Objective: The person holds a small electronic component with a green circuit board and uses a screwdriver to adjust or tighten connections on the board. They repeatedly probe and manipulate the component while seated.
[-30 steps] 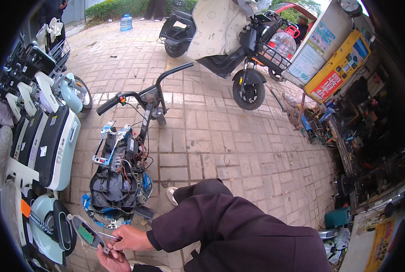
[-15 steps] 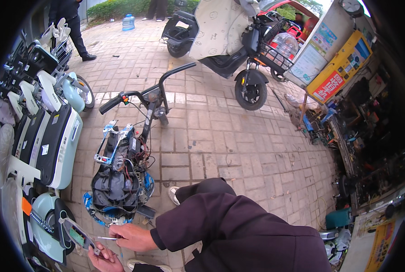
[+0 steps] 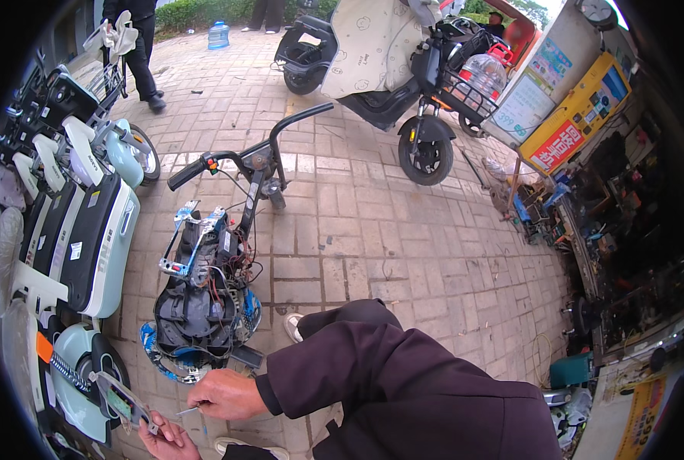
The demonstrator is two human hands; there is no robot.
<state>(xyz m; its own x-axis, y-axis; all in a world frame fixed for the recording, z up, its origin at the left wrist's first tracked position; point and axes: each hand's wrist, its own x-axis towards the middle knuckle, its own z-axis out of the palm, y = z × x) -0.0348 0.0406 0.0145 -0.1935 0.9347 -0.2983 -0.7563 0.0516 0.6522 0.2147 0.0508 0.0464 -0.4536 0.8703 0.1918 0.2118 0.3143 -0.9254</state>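
While the person crouched over the brick pavement [image 3: 403, 253], the left hand [image 3: 165, 438] sat at the lower edge of the head view, its grip closed around one end of a flat grey panel [image 3: 123, 400] with a green patch on it. The panel slanted up and left from that hand, just in front of a pale green scooter [image 3: 73, 383]. The right hand [image 3: 223, 395], coming out of a dark sleeve [image 3: 372, 383], lay just beside it with its grip pinched shut on a thin metal tool [image 3: 188, 412], whose tip pointed toward the left hand. Just beyond both hands stood a stripped electric bike [image 3: 204, 299] with bare wiring and black handlebars [image 3: 242, 157]. Farther off, a black scooter [image 3: 388, 69] was parked near a yellow sign [image 3: 579, 115].
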